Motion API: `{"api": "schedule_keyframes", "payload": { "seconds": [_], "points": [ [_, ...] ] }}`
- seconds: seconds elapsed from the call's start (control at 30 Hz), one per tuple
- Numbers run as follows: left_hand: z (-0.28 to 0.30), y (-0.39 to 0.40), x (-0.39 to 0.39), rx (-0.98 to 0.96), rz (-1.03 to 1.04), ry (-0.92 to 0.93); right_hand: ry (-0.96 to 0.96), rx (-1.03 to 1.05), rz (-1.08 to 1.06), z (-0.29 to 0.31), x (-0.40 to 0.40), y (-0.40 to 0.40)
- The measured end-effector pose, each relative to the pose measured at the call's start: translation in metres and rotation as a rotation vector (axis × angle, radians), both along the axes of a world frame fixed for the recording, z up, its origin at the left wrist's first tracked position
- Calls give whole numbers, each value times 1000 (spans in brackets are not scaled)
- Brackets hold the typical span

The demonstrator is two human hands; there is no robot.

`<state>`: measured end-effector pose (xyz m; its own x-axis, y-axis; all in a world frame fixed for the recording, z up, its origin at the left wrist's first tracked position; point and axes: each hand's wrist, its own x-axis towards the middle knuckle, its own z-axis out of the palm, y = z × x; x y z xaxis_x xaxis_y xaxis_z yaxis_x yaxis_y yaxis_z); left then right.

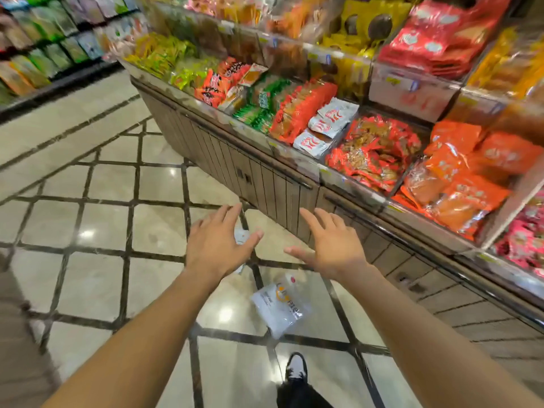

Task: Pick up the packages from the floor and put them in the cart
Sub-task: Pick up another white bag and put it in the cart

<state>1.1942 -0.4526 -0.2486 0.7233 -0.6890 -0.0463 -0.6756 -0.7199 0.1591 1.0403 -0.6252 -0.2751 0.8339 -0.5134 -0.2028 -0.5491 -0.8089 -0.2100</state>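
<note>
A white package (279, 307) with an orange logo lies flat on the tiled floor between my forearms. A second white package (242, 237) lies farther ahead, mostly hidden behind my left hand (219, 241). That hand hovers above it with fingers spread and holds nothing. My right hand (331, 244) is beside it, palm down, fingers apart, also holding nothing. Both hands are stretched forward over the floor. No cart is in view.
A display counter (265, 178) with bins of snack packets runs along the right. More shelves (44, 54) stand at the far left. My shoe (295, 368) is on the floor near the bottom. The tiled aisle (103, 216) stretches to the left.
</note>
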Motion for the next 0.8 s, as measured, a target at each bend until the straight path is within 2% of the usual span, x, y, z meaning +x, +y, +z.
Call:
{"api": "schedule_keyframes", "payload": {
  "seconds": [0.13, 0.27, 0.43, 0.6, 0.67, 0.8],
  "points": [
    [-63, -43, 36, 89, -35, 72, 68, 108, -82, -80, 29, -21],
    [-167, -75, 61, 229, -100, 192, 110, 271, -243, -180, 47, -34],
    [-350, -97, 92, 369, -205, 320, 160, 399, -508, -343, 53, -29],
    [-537, -111, 100, 404, -130, 533, 160, 578, -731, -514, 51, -2],
    [-609, -111, 102, 416, -179, 549, 117, 634, -822, -577, 46, 15],
    [-729, -97, 108, 497, -321, 467, 75, 658, -992, -693, 37, 50]
  ]
}}
